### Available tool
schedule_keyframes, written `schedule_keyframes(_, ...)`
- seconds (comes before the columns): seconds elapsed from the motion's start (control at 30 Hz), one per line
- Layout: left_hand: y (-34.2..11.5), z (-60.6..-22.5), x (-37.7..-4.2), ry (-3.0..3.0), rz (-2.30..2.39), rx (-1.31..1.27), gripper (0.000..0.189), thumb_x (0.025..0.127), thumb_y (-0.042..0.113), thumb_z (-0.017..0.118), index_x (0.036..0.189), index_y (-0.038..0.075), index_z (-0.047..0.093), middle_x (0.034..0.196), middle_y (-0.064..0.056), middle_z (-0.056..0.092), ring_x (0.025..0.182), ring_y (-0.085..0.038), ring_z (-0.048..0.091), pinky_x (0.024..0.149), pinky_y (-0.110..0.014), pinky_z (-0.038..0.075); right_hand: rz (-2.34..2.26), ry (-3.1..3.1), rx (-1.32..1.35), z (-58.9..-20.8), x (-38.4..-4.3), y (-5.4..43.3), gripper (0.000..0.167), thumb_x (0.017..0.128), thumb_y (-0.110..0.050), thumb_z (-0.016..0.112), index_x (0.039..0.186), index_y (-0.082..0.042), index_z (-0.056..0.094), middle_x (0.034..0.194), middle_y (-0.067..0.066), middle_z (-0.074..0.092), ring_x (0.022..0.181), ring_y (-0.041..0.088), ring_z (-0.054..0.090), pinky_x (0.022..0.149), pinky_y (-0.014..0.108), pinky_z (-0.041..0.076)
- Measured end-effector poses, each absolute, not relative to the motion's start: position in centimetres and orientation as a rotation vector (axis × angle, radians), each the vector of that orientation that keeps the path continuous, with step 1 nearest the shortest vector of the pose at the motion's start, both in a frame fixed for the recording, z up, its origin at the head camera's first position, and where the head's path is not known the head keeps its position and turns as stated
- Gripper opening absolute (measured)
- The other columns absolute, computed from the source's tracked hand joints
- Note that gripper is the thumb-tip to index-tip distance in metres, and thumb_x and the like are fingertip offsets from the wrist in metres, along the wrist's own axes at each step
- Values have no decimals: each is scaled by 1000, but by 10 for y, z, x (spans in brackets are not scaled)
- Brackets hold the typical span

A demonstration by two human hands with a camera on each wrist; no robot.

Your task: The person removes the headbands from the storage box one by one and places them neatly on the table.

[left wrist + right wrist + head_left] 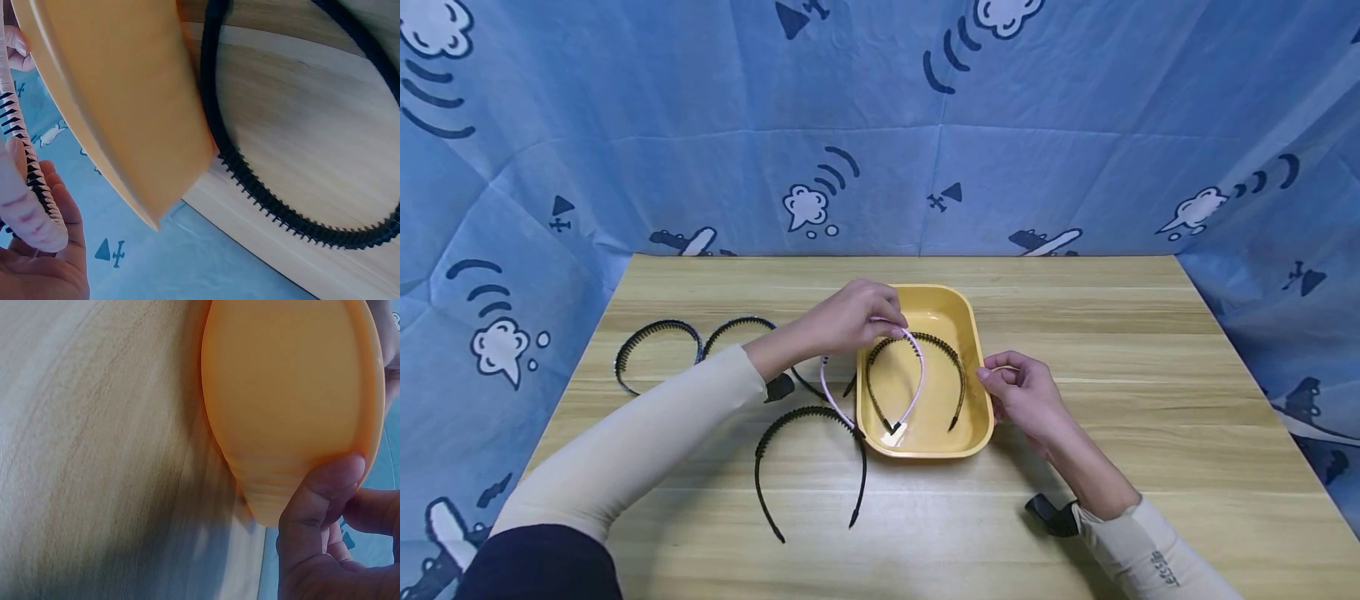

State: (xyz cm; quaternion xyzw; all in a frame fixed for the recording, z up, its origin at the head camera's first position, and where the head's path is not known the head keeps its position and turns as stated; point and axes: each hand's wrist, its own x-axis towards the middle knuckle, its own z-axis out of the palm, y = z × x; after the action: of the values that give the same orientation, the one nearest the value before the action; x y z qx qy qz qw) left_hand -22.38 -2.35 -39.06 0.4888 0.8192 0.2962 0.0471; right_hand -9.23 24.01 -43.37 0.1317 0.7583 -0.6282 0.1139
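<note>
Wooden table (1150,375), left grip (859,317) pinching pink headband (922,368), right grip (1028,396) clamped on yellow tray (934,396)

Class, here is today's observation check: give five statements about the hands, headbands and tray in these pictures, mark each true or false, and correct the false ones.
1. The left hand pinches a pale pink headband. True.
2. A dark headband lies inside the yellow tray. True.
3. The right hand holds a headband. False: it grips the yellow tray's rim.
4. The black headband closest to the person lies to the right of the yellow tray. False: it lies to the left.
5. Patterned blue cloth hangs behind the table. True.
</note>
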Motion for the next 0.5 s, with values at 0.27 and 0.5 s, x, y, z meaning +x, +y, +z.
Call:
schedule_keyframes(0.27, -34, -394, -226, 2488, 953, 1515, 12, 93, 7, 78, 101, 0, 83, 91, -8, 76, 83, -19, 69, 78, -29, 58, -1840, 2238, 369, -435, -92, 240, 27, 106, -10, 60, 125, 8, 52, 75, -8, 65, 59, 7, 58, 54, 24, 52)
schedule_keyframes(0.5, -41, -397, -225, 2494, 952, 1509, 14, 94, 9, 77, 103, 0, 83, 92, -8, 75, 83, -18, 68, 76, -29, 58, -1836, 2248, 377, -435, -92, 239, 28, 106, -10, 59, 126, 10, 52, 75, -7, 63, 58, 7, 56, 54, 25, 52)
